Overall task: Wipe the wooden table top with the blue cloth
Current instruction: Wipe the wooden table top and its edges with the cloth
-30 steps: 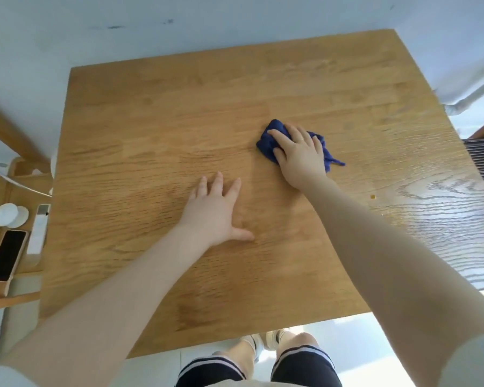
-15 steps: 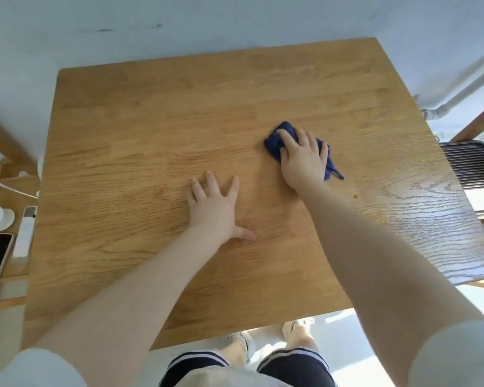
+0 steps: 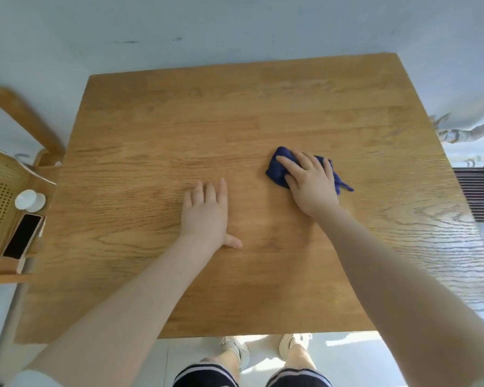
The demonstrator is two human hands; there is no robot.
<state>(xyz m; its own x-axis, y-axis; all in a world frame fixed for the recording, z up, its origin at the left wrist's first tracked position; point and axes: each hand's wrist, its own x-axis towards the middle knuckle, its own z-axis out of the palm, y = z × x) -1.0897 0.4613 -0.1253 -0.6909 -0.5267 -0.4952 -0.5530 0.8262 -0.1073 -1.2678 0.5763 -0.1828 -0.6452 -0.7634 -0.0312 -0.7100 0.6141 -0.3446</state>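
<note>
Right hand (image 3: 312, 185) lies flat on the blue cloth (image 3: 277, 170), pressing it to the wooden table top (image 3: 235, 113). Left hand (image 3: 207, 213) rests flat on the wood beside it, fingers straight.

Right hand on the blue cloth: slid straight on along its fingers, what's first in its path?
Way looks free: the right hand, pressing the crumpled blue cloth, points away and slightly left, with only bare wooden table top up to its far edge.

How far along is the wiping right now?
Done: no wiped patch shows on the table, so I cannot tell. In hand: the right hand presses the cloth flat, right of centre; the left hand rests flat mid-table. Left: unclear; the cloth sits away from every edge.
</note>
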